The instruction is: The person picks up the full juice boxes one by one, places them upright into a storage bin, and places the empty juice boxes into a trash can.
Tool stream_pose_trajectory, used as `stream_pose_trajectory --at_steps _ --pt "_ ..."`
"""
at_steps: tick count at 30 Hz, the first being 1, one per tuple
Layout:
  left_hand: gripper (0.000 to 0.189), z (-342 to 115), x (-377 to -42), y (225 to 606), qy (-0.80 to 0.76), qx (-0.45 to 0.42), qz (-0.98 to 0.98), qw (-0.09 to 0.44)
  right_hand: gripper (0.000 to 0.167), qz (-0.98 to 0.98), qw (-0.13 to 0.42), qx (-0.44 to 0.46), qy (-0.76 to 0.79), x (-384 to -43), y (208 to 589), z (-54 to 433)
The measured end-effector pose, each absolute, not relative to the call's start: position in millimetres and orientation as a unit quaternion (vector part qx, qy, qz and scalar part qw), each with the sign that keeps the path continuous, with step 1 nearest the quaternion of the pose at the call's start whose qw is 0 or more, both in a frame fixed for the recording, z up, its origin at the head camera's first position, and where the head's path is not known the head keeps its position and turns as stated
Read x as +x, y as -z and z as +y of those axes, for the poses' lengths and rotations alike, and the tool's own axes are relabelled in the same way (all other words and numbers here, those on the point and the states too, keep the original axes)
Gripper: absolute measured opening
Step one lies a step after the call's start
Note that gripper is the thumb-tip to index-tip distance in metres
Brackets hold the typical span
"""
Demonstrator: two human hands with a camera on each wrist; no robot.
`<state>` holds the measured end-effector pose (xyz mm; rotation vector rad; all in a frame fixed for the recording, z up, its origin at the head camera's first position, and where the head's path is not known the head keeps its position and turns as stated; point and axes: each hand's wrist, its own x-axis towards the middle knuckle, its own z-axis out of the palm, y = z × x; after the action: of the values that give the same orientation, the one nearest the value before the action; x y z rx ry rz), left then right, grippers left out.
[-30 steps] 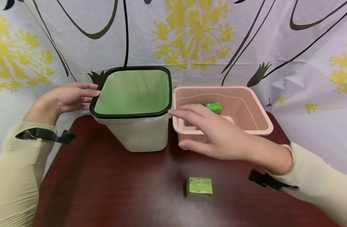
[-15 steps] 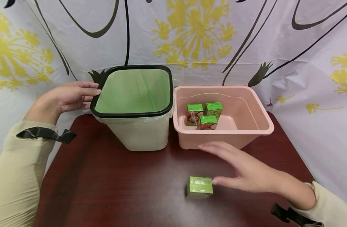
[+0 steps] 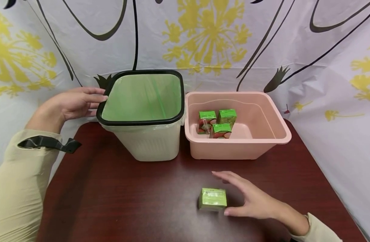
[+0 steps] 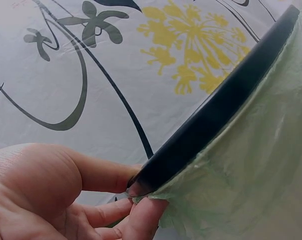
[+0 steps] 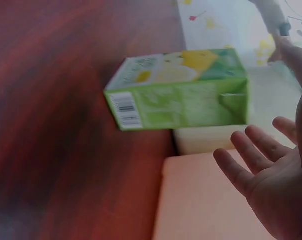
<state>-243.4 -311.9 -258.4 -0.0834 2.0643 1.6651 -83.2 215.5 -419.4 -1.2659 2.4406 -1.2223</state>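
Note:
On the table in front lies a small green juice box (image 3: 213,198); in the right wrist view the carton (image 5: 183,102) shows a barcode and yellow fruit print. Just right of it hovers my right hand (image 3: 255,199), thumb and fingers spread and holding nothing. At the left stands a whitish trash bin (image 3: 151,143) with a green liner bag (image 3: 139,95) and a black rim (image 3: 139,123). My left hand (image 3: 77,103) pinches the rim's left side, as the left wrist view shows, with the thumb (image 4: 108,172) on one side and fingers underneath.
A pink plastic tub (image 3: 237,149) stands right beside the bin. In it are three green-topped boxes, one of them the front box (image 3: 221,130). A patterned white sheet (image 3: 212,43) hangs behind the dark red table (image 3: 127,201).
My right hand has come down and back from over the pink tub's front edge to the juice box. My left hand has stayed on the bin's rim.

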Motion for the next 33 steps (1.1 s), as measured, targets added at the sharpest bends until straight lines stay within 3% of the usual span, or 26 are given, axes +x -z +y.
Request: stream_pose_trajectory --at_steps 10,20,26,33 --pt "0.034 -312.9 -244.0 259.2 -0.609 -0.035 0.756 0.237 0.088 0.783 0.091 -0.435 0.435 -86.2 452.6 200.5" --pt "0.039 -312.4 -243.2 258.1 -0.601 -0.034 0.762 0.238 0.059 0.760 0.093 -0.445 0.465 -90.6 461.1 187.7" --pt "0.040 -312.1 -243.6 258.1 -0.600 -0.032 0.763 0.237 0.060 0.755 0.103 -0.434 0.481 -101.4 442.5 184.1" --pt "0.048 -312.0 -243.7 257.9 -0.594 -0.028 0.767 0.239 0.061 0.769 0.097 -0.415 0.477 -117.8 388.7 184.3"
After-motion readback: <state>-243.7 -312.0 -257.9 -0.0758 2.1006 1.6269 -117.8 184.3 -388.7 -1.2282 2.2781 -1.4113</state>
